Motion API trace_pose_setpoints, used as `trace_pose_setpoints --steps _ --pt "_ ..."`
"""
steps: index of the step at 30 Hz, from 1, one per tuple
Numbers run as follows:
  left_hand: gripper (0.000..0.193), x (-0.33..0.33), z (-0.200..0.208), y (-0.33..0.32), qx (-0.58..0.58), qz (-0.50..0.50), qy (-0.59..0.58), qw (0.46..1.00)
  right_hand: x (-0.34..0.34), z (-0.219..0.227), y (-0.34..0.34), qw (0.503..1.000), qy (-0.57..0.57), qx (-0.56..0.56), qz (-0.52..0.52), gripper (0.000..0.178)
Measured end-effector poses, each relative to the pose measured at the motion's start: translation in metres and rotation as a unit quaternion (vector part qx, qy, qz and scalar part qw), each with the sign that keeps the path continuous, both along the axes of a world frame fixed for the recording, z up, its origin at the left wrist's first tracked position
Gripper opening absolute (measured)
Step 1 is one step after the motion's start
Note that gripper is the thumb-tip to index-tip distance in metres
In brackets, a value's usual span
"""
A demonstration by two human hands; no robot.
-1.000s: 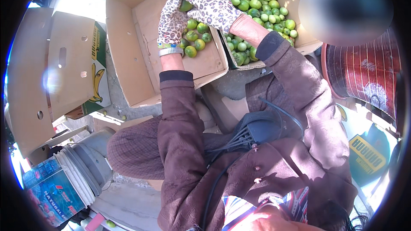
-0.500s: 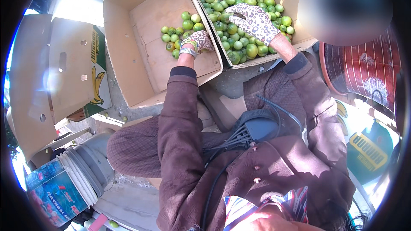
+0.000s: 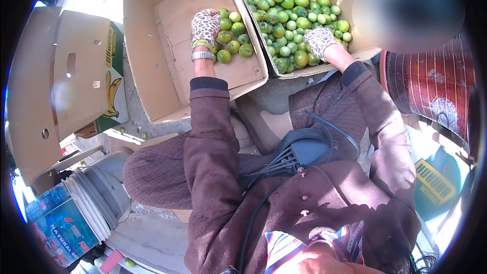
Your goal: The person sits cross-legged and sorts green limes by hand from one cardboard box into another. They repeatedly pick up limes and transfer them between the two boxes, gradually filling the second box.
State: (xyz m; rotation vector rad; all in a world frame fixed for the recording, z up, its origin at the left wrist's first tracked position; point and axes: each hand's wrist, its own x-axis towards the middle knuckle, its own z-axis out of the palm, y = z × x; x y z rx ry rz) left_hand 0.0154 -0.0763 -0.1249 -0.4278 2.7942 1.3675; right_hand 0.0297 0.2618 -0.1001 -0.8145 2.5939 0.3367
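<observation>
Green tomatoes point(image 3: 303, 22), some tinged yellow or orange, fill much of the right cardboard box point(image 3: 362, 56). My right hand point(image 3: 319, 41), in a leopard-print glove, rests on the near right part of this pile, fingers curled downward; whatever they hold is hidden. A smaller group of green tomatoes point(image 3: 238, 28) lies in the left cardboard box point(image 3: 177, 78), against its right side. My left hand point(image 3: 206, 26), in a matching glove with a metal watch point(image 3: 202, 55) at the wrist, is at the left edge of this group. Its fingers are bent under, and their contents cannot be seen.
The boxes stand side by side beyond my crossed legs. A dark red ribbed container point(image 3: 428, 89) is at the right, with a blurred round patch above it. On the left are an open banana carton point(image 3: 81, 71) and stacked buckets point(image 3: 83, 208). Cables and a grey-blue pouch point(image 3: 307, 152) lie in my lap.
My left hand has moved up and left, uncovering tomatoes in the left box. My right hand has drawn nearer and to the right over the pile, its fingers now curled instead of stretched out.
</observation>
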Motion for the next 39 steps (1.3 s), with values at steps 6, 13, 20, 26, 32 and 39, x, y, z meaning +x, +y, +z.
trace_pose_setpoints --steps 6,13,20,26,32,39 --pt "0.025 -0.004 0.008 0.005 0.156 0.008 0.044 0.987 -0.003 -0.003 -0.006 1.0 0.0 0.015 0.024 0.023" --pt "0.033 0.017 0.079 0.033 0.527 -0.039 0.079 0.845 -0.02 0.082 -0.031 0.934 0.17 -0.31 -0.051 0.047" --pt "0.03 0.021 0.055 0.016 0.183 -0.188 0.175 0.949 -0.008 0.095 -0.129 0.878 0.159 -0.448 0.05 0.042" --pt "0.025 0.018 0.066 0.025 0.335 -0.159 -0.138 0.918 0.002 0.069 -0.064 0.891 0.225 -0.395 0.007 0.039" --pt "0.05 0.003 -0.12 -0.05 -0.133 -0.438 -0.223 0.86 0.008 0.041 -0.028 0.939 0.104 -0.326 -0.022 0.028" --pt "0.031 -0.008 -0.097 -0.005 -0.212 -0.51 -0.2 0.81 0.014 0.02 -0.012 0.992 -0.109 -0.037 -0.053 0.035"
